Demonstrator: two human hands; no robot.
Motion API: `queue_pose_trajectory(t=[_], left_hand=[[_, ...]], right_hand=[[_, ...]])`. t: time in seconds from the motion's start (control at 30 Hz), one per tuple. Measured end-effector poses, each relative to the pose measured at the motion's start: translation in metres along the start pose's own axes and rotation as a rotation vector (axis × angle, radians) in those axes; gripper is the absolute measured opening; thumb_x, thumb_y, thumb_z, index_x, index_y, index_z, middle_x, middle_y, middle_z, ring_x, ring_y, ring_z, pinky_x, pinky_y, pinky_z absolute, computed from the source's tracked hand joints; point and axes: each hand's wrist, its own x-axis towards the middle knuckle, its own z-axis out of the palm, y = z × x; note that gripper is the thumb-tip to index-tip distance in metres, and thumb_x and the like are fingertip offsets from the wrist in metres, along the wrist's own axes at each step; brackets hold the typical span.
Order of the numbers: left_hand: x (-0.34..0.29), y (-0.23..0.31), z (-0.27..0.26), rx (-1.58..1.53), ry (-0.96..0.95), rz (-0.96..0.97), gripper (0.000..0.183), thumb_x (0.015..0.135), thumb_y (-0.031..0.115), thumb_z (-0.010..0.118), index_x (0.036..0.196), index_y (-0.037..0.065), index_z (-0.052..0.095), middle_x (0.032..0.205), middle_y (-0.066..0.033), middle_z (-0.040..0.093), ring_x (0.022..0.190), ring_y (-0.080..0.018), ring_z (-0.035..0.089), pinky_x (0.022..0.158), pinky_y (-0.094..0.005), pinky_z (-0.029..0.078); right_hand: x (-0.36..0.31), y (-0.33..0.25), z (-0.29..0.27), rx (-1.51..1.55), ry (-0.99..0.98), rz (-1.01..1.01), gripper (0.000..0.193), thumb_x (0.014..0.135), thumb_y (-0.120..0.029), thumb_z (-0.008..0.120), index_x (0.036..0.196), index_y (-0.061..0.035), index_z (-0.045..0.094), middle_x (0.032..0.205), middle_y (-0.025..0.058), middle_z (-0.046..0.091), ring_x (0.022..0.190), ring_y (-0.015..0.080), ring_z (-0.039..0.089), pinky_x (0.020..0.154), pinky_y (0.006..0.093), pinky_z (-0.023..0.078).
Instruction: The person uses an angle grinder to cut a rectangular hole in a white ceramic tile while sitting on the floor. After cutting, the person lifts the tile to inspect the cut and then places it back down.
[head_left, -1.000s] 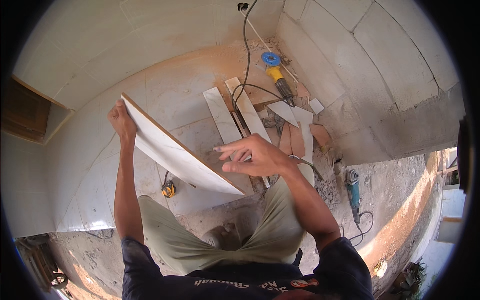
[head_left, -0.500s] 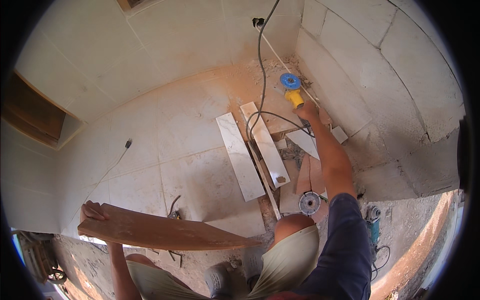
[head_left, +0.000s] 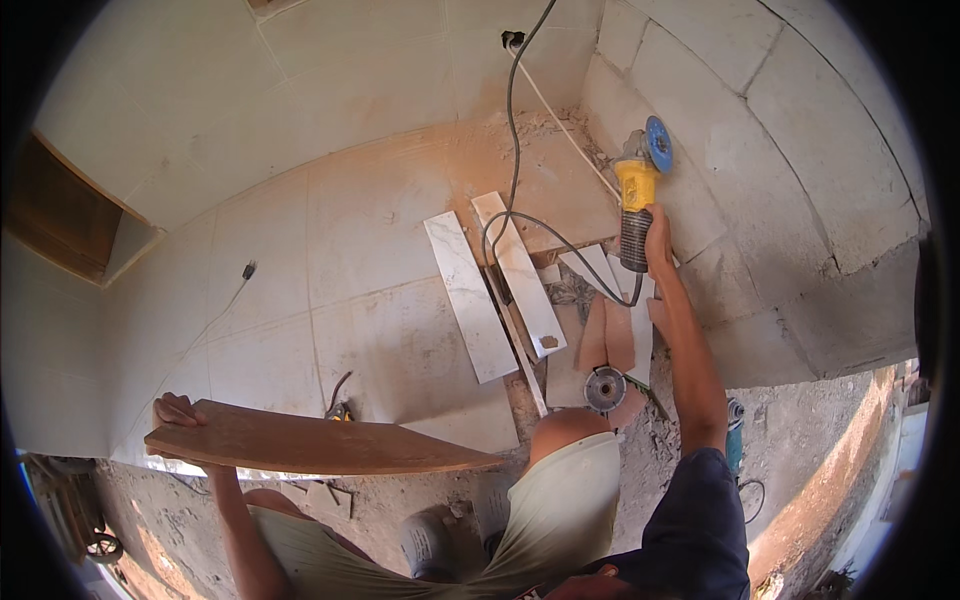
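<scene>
My left hand (head_left: 178, 414) is closed on the far left end of a long brown tile (head_left: 320, 438), which lies edge-up across my lap and tapers to a point near my knee. My right hand (head_left: 657, 240) is wrapped round the dark ribbed handle of a yellow angle grinder (head_left: 637, 185). It holds the grinder up near the block wall, apart from the tile. A blue disc (head_left: 659, 144) is fitted at the grinder's head, turned nearly edge-on. From the handle's lower end runs a dark cord (head_left: 513, 120), looping over the tile strips.
Two white marbled tile strips (head_left: 470, 295) lie on the tiled floor, beside broken offcuts (head_left: 607, 330) and a loose cutting disc (head_left: 605, 389). A plug (head_left: 249, 270) lies to the left. A teal power tool (head_left: 735, 445) rests at right. Block wall (head_left: 700, 90) stands close on the right.
My right hand has lifted the grinder toward me and right, and its disc has swung from facing up to nearly edge-on. The brown tile stays in my left hand.
</scene>
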Motion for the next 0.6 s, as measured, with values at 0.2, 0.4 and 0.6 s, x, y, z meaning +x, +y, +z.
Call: queue_pose_trajectory(t=[0.2, 0.4, 0.6], left_hand=[[0.012, 0.004, 0.006, 0.084, 0.123, 0.085, 0.078, 0.103, 0.083, 0.032, 0.071, 0.013, 0.041, 0.066, 0.0005, 0.039, 0.062, -0.0103, 0.034, 0.056, -0.0255, 0.03], [0.014, 0.014, 0.025, 0.155, 0.165, 0.155, 0.074, 0.106, 0.074, 0.046, 0.067, 0.011, 0.039, 0.063, 0.001, 0.04, 0.058, -0.0092, 0.036, 0.051, -0.0285, 0.028], [0.035, 0.056, 0.02, 0.248, 0.316, 0.138, 0.07, 0.106, 0.058, 0.064, 0.064, 0.005, 0.043, 0.061, 0.0082, 0.035, 0.062, -0.0066, 0.034, 0.054, -0.0301, 0.025]], right_hand=[[-0.1, -0.085, -0.007, 0.018, -0.04, -0.573, 0.055, 0.095, -0.017, 0.073, 0.143, 0.0003, 0.053, 0.12, 0.0147, 0.068, 0.101, 0.0244, 0.073, 0.084, 0.0408, 0.064], [-0.189, -0.142, 0.077, 0.104, -0.314, -0.509, 0.063, 0.089, -0.009, 0.075, 0.145, 0.0035, 0.049, 0.121, 0.0159, 0.066, 0.105, 0.0248, 0.072, 0.084, 0.0379, 0.064], [-0.211, -0.18, 0.201, 0.04, -0.5, -0.404, 0.042, 0.097, -0.016, 0.069, 0.13, 0.0064, 0.055, 0.102, 0.0164, 0.07, 0.081, 0.0273, 0.075, 0.062, 0.0354, 0.063]])
